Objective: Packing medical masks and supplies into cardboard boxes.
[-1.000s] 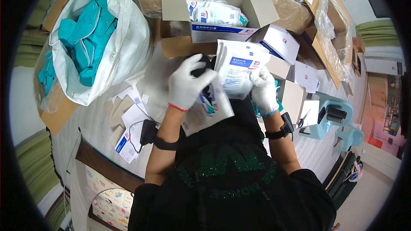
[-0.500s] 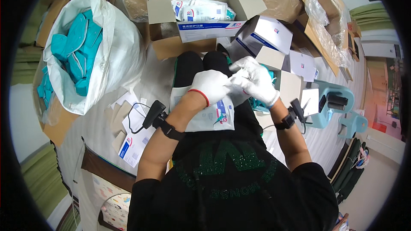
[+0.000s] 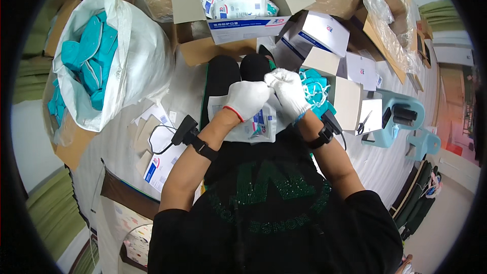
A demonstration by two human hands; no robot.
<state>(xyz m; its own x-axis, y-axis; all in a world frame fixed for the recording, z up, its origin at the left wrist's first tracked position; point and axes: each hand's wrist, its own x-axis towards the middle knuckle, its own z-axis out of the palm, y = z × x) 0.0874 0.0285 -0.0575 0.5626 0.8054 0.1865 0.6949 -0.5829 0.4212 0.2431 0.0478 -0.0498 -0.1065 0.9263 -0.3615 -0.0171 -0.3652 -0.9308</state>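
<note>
Over my lap, my left hand (image 3: 247, 100) and my right hand (image 3: 288, 90) meet with fingers pinched, both in white knit gloves. Whatever lies between the fingertips is too small or hidden to make out. Directly below them, a white printed pouch (image 3: 251, 132) rests on my thighs, its top partly covered by the gloves. Beside my right hand, an open box (image 3: 348, 105) holds teal face masks (image 3: 315, 90) with white straps.
At the left stands a big white sack (image 3: 139, 45) of teal pieces. Ahead, an open carton (image 3: 243, 34) contains white packets (image 3: 238, 8). Scissors (image 3: 363, 123) lie on a white flap at right, near a light-blue stool (image 3: 386, 134). Flattened boxes (image 3: 161, 165) cover floor at left.
My right hand has swung inward and its fingers have closed in against the left. The teal masks beside it show more now. My left hand has barely moved.
</note>
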